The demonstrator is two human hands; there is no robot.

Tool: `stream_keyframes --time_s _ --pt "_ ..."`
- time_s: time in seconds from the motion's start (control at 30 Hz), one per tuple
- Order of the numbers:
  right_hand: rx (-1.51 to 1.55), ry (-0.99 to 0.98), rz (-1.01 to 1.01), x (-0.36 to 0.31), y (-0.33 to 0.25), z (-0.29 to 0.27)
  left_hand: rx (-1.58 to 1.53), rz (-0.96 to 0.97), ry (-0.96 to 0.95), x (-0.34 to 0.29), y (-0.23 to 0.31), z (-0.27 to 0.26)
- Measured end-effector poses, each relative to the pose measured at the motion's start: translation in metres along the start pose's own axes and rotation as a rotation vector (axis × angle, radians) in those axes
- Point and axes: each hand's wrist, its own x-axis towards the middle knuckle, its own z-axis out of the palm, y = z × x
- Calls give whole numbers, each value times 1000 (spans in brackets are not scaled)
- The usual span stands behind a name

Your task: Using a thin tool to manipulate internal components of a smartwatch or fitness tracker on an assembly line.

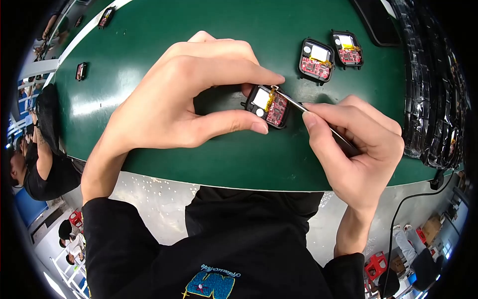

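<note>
Just above the green table, a small black watch casing (269, 106) with a red circuit board, a white battery and yellow tape sits tilted in my left hand (184, 94). The thumb lies along its lower left edge and the index finger reaches past its top; the other fingertips are mostly hidden behind it. My right hand (356, 144) pinches dark tweezers (294, 103) with a slim silver tip. That tip is at the casing's top edge, close to the end of the yellow tape; whether it grips anything there is too small to tell.
Two similar open casings (316, 61) (348, 49) lie at the back right, beside a dark phone-like slab (379, 22). Black wrapped packs (432, 84) line the right edge. Two more small casings (81, 71) (105, 18) are at the far left. A person (47, 164) sits at left.
</note>
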Motion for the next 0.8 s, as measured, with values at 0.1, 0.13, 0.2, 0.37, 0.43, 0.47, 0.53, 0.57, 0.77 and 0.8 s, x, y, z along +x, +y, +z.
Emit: stream_keyframes --time_s 0.1,0.13,0.2,0.37,0.43,0.47,0.53,0.57,0.77,0.8 --pt "-42 8 -40 -1 2 -1 -28 -65 18 2 6 0" --pt "-41 7 -41 -1 3 0 -61 -138 27 2 8 0" --pt "-104 78 -132 -2 3 1 -48 -120 32 2 5 1" --pt "-187 119 -232 -5 7 7 -17 -96 47 2 6 3" --pt "-207 120 -256 -4 8 8 -8 -105 34 2 6 2" --pt "-215 124 -286 -3 10 9 -10 -105 33 3 6 2" --pt "-220 125 -313 -3 11 11 -5 -70 28 3 5 1" --pt "-216 117 -316 -2 11 10 -7 -72 26 3 2 0" --pt "-22 -2 -132 -1 3 0 -137 22 -88 1 -18 -11" --pt "-12 -21 -120 0 3 -1 -140 23 -89 2 -18 -11"
